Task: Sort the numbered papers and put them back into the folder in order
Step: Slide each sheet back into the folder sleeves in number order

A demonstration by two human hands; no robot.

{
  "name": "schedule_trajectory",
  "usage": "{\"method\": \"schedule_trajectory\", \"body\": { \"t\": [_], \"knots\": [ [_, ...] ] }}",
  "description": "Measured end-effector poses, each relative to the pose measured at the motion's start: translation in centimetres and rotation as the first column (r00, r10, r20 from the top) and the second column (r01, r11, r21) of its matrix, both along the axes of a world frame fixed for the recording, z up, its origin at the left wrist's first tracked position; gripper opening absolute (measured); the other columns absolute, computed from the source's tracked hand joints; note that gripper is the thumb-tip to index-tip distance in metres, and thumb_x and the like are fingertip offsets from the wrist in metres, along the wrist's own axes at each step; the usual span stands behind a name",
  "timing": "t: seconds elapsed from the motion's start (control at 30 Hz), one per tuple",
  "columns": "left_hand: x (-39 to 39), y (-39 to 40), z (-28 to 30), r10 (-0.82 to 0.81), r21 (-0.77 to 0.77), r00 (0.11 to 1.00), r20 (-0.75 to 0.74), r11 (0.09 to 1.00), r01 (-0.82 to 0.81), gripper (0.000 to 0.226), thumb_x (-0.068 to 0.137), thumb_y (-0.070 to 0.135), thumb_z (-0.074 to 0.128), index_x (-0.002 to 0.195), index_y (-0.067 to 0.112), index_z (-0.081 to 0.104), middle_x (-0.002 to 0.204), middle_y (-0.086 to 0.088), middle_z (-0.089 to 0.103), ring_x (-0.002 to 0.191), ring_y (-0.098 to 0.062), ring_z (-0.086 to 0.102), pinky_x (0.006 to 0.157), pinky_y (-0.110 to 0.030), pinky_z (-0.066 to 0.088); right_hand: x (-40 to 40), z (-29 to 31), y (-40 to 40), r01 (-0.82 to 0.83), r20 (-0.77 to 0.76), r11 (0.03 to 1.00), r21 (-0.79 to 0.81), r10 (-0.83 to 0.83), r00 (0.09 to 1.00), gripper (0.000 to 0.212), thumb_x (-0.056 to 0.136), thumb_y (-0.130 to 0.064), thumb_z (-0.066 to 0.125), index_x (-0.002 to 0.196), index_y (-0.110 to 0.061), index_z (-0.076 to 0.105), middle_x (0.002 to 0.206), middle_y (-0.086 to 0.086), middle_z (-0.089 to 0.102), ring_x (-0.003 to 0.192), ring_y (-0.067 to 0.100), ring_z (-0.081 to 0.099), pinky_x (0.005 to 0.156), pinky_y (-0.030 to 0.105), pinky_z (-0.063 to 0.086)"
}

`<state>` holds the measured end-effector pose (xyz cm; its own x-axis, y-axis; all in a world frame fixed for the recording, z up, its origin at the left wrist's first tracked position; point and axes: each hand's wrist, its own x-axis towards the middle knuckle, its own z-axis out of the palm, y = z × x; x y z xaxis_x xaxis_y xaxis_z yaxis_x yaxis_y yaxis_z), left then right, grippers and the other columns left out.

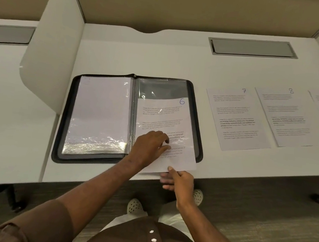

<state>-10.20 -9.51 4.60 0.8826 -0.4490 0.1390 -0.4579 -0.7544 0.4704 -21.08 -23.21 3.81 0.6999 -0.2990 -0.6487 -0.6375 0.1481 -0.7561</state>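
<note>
Head view: folder (61, 129) open on bench (182, 59); paper 6 (167, 117) partly inside right sleeve. Right hand (181, 183) pinches its bottom edge; left hand (149, 145) rests flat on it, fingers straight. Advised: feed squarely, steadying sleeve. Paper 7 (237, 120) waits beside.

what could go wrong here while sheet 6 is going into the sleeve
1. Sheet 6 sits skewed and only part way into the clear sleeve; pushed on by the right hand, its lower edge might buckle or crease.
2. The left hand presses near the ring spine, so the sheet could catch there.
3. Sheets 7 and 8 lie loose on the desk nearby; a sweeping arm could knock them out of order.
</note>
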Motion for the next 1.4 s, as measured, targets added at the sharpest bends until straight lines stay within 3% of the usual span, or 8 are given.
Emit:
{"method": "schedule_trajectory", "body": {
  "t": [0.43,0.53,0.67,0.77,0.87,1.0,1.17,1.4],
  "knots": [
    [-0.1,-0.3,0.3,-0.002,-0.011,1.000,-0.003,1.000,0.002,0.018,0.096,0.034,0.064,0.106,0.021,0.071,0.099,0.003,0.068,0.092,-0.013,0.061,0.074,-0.027,0.050,4.8,0.7,-0.8,-0.182,0.179,0.883,-0.432,0.281,0.943,0.042,0.104,-0.041,0.050,0.076,-0.016,0.069,0.057,0.002,0.066,0.048,0.012,0.063,0.050,0.023,0.055],
    [0.1,-0.1,0.2,-0.013,-0.005,1.000,-0.006,1.000,0.013,0.018,0.097,0.034,0.063,0.107,0.021,0.072,0.099,0.004,0.068,0.094,-0.013,0.060,0.073,-0.027,0.048,2.5,-0.7,-1.7,-0.262,0.231,0.605,-0.752,0.614,0.755,0.027,0.105,-0.034,0.051,0.090,-0.022,0.071,0.079,-0.007,0.070,0.071,0.005,0.066,0.068,0.022,0.057],
    [0.6,-0.3,0.1,-0.032,0.019,0.999,-0.007,0.999,0.032,0.021,0.099,0.034,0.060,0.110,0.022,0.073,0.103,0.004,0.068,0.097,-0.014,0.059,0.075,-0.026,0.045,0.7,-3.3,-2.9,-0.171,0.028,0.102,-0.980,0.919,0.394,0.036,0.099,-0.024,0.050,0.127,-0.012,0.068,0.125,0.006,0.070,0.119,0.020,0.063,0.106,0.034,0.050],
    [0.8,-0.6,0.1,-0.028,0.020,1.000,-0.002,0.999,0.028,0.020,0.099,0.033,0.061,0.107,0.021,0.074,0.101,0.004,0.069,0.094,-0.015,0.060,0.075,-0.026,0.045,0.8,-3.7,-2.8,-0.112,-0.065,-0.032,-0.993,0.949,0.309,0.042,0.099,-0.023,0.051,0.137,-0.008,0.061,0.141,0.012,0.060,0.135,0.025,0.053,0.117,0.041,0.039],
    [0.8,-0.7,0.1,-0.024,0.023,1.000,0.003,0.999,0.024,0.019,0.097,0.032,0.062,0.105,0.020,0.075,0.098,0.003,0.069,0.092,-0.015,0.060,0.075,-0.029,0.048,1.6,-3.6,-2.3,-0.168,-0.177,-0.126,-0.978,0.926,0.334,0.051,0.102,-0.032,0.046,0.146,-0.006,0.050,0.152,0.015,0.048,0.146,0.027,0.039,0.123,0.044,0.026],
    [0.8,-0.7,0.0,-0.040,0.023,0.999,0.012,0.999,0.040,0.019,0.097,0.033,0.062,0.103,0.019,0.075,0.094,0.003,0.068,0.089,-0.015,0.059,0.073,-0.029,0.049,3.6,-3.4,-1.6,-0.333,-0.261,-0.132,-0.934,0.886,0.383,0.061,0.106,-0.043,0.031,0.155,-0.008,0.035,0.161,0.015,0.034,0.153,0.027,0.024,0.126,0.048,0.017],
    [1.3,-0.5,-0.1,-0.104,0.065,0.995,0.008,0.993,0.103,0.022,0.099,0.032,0.059,0.104,0.016,0.072,0.095,0.000,0.067,0.089,-0.017,0.057,0.074,-0.033,0.049,6.1,-3.5,-1.6,-0.335,-0.287,-0.155,-0.929,0.873,0.393,0.055,0.104,-0.035,0.029,0.144,-0.007,0.052,0.152,0.018,0.048,0.147,0.031,0.037,0.124,0.050,0.021],
    [1.9,0.0,-0.6,-0.118,0.022,0.993,0.017,0.993,0.118,0.029,0.097,0.046,0.054,0.110,0.026,0.071,0.099,0.006,0.066,0.091,-0.010,0.051,0.078,-0.028,0.044,9.1,-3.8,-1.7,-0.354,-0.256,-0.114,-0.928,0.887,0.385,0.059,0.105,-0.038,0.021,0.158,-0.012,0.028,0.165,0.010,0.028,0.153,0.026,0.023,0.127,0.043,0.004]
  ]
}}
